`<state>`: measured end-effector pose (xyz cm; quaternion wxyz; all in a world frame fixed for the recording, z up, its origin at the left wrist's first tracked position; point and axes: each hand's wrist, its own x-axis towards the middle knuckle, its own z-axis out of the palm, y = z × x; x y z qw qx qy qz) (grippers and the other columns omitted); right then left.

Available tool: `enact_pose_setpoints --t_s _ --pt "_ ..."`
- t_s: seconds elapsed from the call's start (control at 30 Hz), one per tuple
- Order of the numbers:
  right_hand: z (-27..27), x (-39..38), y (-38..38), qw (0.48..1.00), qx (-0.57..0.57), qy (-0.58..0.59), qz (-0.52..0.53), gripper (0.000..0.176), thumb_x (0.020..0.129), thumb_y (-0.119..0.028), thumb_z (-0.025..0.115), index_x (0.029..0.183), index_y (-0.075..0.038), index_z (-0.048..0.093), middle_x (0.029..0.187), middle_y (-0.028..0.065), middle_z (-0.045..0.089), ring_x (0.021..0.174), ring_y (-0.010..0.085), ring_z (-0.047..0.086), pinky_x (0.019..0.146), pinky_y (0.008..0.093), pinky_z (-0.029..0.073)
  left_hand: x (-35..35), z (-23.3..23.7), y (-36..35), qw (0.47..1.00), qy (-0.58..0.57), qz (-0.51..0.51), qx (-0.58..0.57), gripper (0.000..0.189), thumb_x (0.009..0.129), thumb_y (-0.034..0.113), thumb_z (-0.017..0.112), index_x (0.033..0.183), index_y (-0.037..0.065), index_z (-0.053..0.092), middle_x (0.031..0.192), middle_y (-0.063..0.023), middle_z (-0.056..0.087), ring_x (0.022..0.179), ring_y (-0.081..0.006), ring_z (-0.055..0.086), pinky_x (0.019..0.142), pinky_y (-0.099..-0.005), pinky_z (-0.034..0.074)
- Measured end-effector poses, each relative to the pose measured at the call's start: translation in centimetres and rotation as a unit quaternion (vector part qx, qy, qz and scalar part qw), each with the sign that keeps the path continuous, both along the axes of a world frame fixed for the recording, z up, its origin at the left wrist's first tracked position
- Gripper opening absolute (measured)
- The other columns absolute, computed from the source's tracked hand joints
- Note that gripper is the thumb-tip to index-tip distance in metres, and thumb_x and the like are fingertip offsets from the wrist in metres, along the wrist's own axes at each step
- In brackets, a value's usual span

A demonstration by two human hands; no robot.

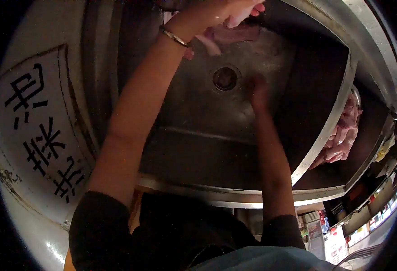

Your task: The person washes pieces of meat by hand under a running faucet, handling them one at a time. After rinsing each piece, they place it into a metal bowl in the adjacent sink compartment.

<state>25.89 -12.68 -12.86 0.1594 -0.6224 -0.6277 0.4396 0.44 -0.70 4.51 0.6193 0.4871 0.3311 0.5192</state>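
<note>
My left hand (223, 10) reaches to the far side of a metal sink (194, 110), a bracelet on its wrist. Its fingers are closed around a pale pink piece of raw meat (238, 19), partly cut off by the upper edge of the view. Just below it, more raw meat (236, 34) lies on the sink bottom. My right hand (258, 88) hangs inside the sink to the right of the round drain (225, 78). Motion blur and shadow hide its fingers.
Right of the sink's metal divider (321, 144), a second basin holds a heap of raw meat (345, 131). A white sign (38, 122) with black characters is on the left. Shelved goods and lit panels (338, 246) show at lower right.
</note>
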Motion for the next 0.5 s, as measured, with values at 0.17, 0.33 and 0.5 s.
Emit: enact_pose_setpoints --t_s 0.17,0.33,0.5 --pt "7.3 -6.5 7.9 0.971 0.021 0.236 -0.020 0.019 0.084 -0.018 0.052 0.089 0.000 0.056 0.081 0.0055 0.059 0.076 0.0132 0.055 0.069 0.0280 0.046 -0.9 1.4 -1.7 0.978 0.092 0.060 -0.176 0.023 0.086 0.029 0.051 0.093 0.007 0.053 0.080 -0.0025 0.056 0.069 -0.0099 0.053 0.059 -0.0274 0.046" --pt "15.9 -12.7 12.7 0.951 0.113 0.284 0.037 0.019 0.085 -0.014 0.051 0.085 0.005 0.054 0.074 0.0096 0.058 0.063 0.0141 0.055 0.054 0.0281 0.044 -2.7 3.3 -3.5 0.966 0.024 -0.013 -0.258 0.030 0.084 0.032 0.054 0.101 0.007 0.054 0.075 -0.0031 0.056 0.068 -0.0095 0.056 0.060 -0.0246 0.048" --pt "7.4 -8.5 11.8 0.976 0.175 0.128 -0.019 0.023 0.080 -0.012 0.054 0.102 -0.004 0.054 0.082 0.0112 0.062 0.067 0.0195 0.059 0.064 0.0303 0.047 -0.8 1.5 -1.7 0.989 0.065 0.061 -0.115 0.033 0.084 0.035 0.053 0.101 0.006 0.054 0.079 -0.0037 0.057 0.076 -0.0097 0.056 0.065 -0.0255 0.047"
